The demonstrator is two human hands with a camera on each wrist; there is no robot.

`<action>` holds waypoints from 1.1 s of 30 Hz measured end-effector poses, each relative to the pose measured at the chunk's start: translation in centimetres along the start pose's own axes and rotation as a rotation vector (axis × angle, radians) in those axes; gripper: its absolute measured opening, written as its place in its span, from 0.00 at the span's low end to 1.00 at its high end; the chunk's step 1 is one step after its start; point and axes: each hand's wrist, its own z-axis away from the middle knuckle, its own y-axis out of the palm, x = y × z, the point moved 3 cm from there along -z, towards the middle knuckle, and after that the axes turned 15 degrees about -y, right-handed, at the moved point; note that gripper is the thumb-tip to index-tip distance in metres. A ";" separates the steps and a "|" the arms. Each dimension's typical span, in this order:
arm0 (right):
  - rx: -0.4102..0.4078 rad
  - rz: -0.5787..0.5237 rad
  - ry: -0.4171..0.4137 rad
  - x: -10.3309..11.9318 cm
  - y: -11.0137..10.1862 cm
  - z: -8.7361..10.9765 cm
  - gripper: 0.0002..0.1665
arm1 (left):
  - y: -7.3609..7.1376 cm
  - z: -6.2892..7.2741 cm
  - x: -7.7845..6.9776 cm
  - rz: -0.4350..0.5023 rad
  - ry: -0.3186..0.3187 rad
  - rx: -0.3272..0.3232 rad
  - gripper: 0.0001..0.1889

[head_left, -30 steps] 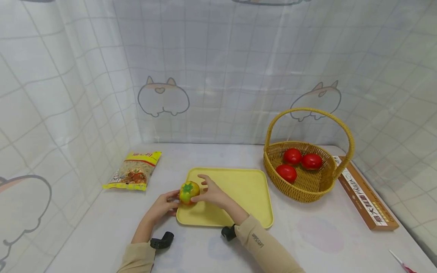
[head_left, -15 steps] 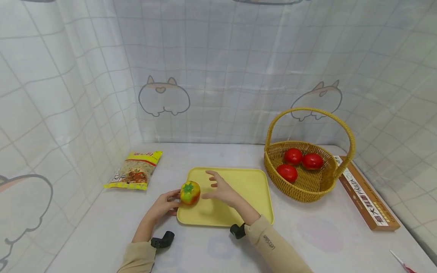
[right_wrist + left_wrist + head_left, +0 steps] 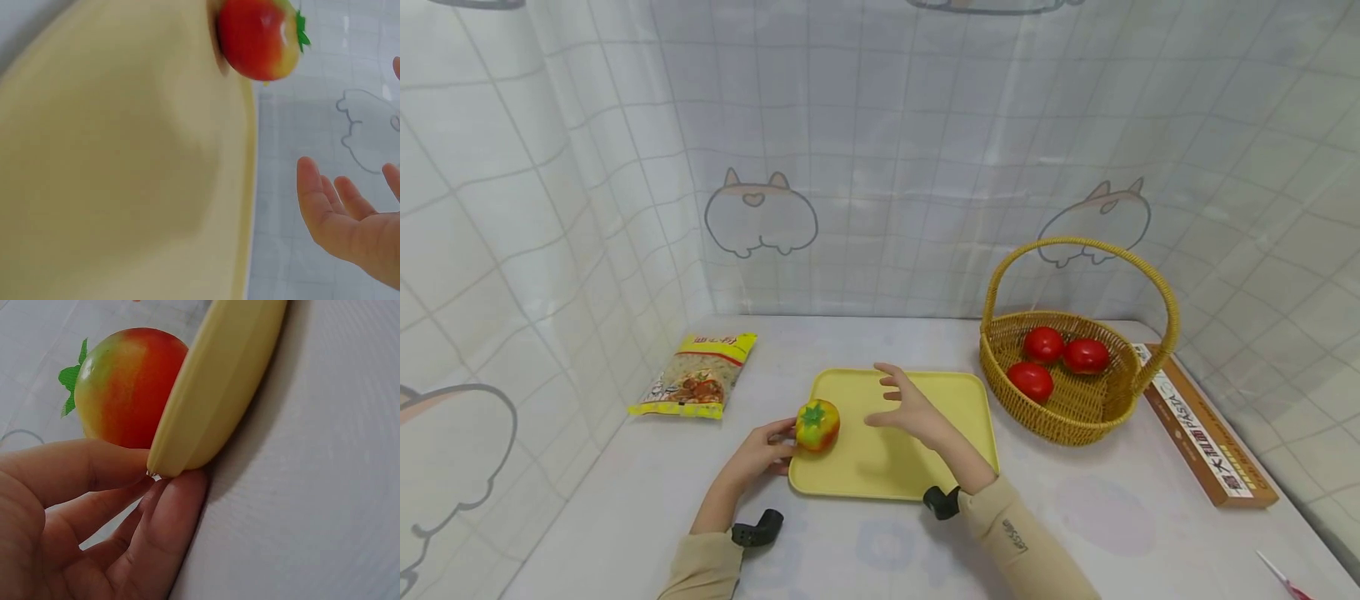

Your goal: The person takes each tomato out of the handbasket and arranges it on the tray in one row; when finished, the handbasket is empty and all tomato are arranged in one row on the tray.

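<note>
A red, yellow and green tomato (image 3: 817,426) with a green leafy top sits at the left end of the yellow tray (image 3: 917,450). At that end my left hand (image 3: 757,454) grips the tray's rim. The left wrist view has the thumb and fingertips pinching the tray edge (image 3: 219,387), with the tomato (image 3: 131,387) just past them. My right hand (image 3: 917,412) hovers over the middle of the tray, to the right of the tomato. Its fingers (image 3: 319,206) are spread and loosely bent, with nothing between them.
A wicker basket (image 3: 1093,406) holding red tomatoes (image 3: 1031,381) stands at the back right. Beside it lies a long brown pasta box (image 3: 1206,425). A yellow food packet (image 3: 696,379) lies at the left, and a pink-and-white tool (image 3: 1285,575) at the front right.
My right hand has drawn away from the tomato, moving right over the tray. The tomato stays at the tray's left end, and my left hand has hardly moved.
</note>
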 end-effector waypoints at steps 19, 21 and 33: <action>-0.109 0.031 -0.023 1.5 -3.9 1.0 0.48 | 0.1 -0.1 0.0 -0.001 -0.011 -0.023 0.34; -0.125 0.033 -0.030 1.0 -4.4 0.9 0.48 | 0.1 -0.1 0.0 0.002 -0.015 -0.028 0.34; -0.202 0.065 -0.043 -0.3 -7.0 1.0 0.49 | 0.1 -0.1 0.0 0.001 -0.031 -0.037 0.34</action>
